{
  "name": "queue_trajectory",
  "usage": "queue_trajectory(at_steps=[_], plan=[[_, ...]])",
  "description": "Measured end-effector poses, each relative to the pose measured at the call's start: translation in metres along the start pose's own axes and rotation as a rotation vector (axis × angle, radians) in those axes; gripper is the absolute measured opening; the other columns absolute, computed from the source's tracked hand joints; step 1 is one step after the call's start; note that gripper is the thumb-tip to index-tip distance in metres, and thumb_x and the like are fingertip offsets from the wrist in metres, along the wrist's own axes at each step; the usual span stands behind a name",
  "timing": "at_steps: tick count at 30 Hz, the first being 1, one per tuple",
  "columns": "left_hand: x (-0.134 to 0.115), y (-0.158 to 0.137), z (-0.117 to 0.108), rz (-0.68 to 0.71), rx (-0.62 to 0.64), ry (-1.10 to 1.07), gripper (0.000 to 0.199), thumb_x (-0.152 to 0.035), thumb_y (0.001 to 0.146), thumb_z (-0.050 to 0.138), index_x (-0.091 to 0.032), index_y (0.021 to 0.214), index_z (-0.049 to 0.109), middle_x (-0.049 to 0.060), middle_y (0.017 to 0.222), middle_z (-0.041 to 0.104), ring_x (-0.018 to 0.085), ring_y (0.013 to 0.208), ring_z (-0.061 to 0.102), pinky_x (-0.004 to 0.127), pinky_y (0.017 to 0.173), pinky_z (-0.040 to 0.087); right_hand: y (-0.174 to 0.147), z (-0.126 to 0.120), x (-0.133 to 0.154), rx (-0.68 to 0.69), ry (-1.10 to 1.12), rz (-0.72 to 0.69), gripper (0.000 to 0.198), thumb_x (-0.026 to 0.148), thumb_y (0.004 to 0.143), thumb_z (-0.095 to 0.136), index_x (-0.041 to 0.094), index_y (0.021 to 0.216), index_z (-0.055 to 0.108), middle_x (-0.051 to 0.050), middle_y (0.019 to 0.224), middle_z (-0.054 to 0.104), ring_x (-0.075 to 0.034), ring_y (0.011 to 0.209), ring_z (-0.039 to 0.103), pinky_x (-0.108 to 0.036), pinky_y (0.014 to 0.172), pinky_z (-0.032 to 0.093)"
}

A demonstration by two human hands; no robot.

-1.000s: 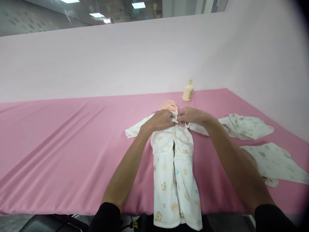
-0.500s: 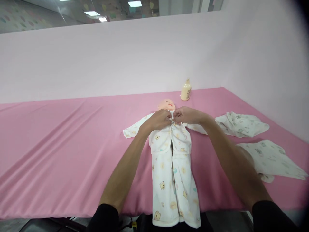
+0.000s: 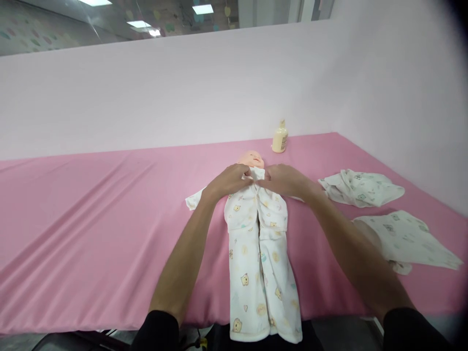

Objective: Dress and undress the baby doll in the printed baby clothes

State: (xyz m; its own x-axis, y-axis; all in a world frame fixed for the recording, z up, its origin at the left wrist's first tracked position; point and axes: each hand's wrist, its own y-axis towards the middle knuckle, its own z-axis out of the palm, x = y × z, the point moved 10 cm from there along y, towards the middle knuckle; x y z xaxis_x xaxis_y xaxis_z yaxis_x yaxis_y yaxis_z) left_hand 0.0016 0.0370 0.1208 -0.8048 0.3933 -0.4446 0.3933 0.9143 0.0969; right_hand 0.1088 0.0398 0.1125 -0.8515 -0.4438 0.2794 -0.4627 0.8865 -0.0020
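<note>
Patterned outfit (image 3: pixel 250 248) lay centre to bottom of frame, collar (image 3: pixel 258 173) between left hand (image 3: pixel 231 179) and right hand (image 3: pixel 284 178); both grips touched cloth, whether closed could not be told.

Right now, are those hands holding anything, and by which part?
The left hand and right hand are at the patterned garment, in front just below its collar; whether they grip it cannot be told.

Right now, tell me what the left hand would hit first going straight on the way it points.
The left hand would probably meet the right hand, just across the white collar, though depth between them is unclear.
</note>
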Motion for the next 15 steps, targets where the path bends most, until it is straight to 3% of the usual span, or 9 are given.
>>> queue_trajectory(at_steps=[3, 9, 15], plan=[[0.000, -0.001, 0.001, -0.013, 0.013, 0.007, 0.021, -0.034, 0.087, 0.051, -0.017, 0.086, 0.063, 0.005, 0.097, 0.065, 0.018, 0.083, 0.057, 0.029, 0.066, 0.038, -0.008, 0.012, 0.016, 0.074, -0.055, -0.049, 0.041, 0.052, 0.086, 0.053, 0.021, 0.064, 0.038, -0.002, 0.068, 0.054, -0.016, 0.063, 0.050, -0.030, 0.058, 0.031], [0.000, -0.004, -0.001, -0.012, 0.027, -0.010, 0.021, -0.035, 0.087, 0.052, -0.017, 0.086, 0.063, 0.005, 0.096, 0.065, 0.018, 0.084, 0.056, 0.029, 0.067, 0.037, -0.004, 0.032, 0.014, 0.185, -0.049, -0.074, 0.021, 0.030, 0.079, 0.054, 0.020, 0.064, 0.042, -0.001, 0.067, 0.053, -0.015, 0.062, 0.050, -0.029, 0.055, 0.029], [-0.003, -0.005, 0.001, -0.017, 0.052, 0.019, 0.018, -0.031, 0.086, 0.052, -0.018, 0.086, 0.065, 0.005, 0.092, 0.065, 0.018, 0.081, 0.056, 0.029, 0.066, 0.037, -0.009, 0.033, 0.026, 0.128, -0.158, -0.123, 0.018, 0.028, 0.077, 0.055, 0.020, 0.064, 0.046, -0.002, 0.064, 0.053, -0.015, 0.061, 0.049, -0.029, 0.055, 0.027]])
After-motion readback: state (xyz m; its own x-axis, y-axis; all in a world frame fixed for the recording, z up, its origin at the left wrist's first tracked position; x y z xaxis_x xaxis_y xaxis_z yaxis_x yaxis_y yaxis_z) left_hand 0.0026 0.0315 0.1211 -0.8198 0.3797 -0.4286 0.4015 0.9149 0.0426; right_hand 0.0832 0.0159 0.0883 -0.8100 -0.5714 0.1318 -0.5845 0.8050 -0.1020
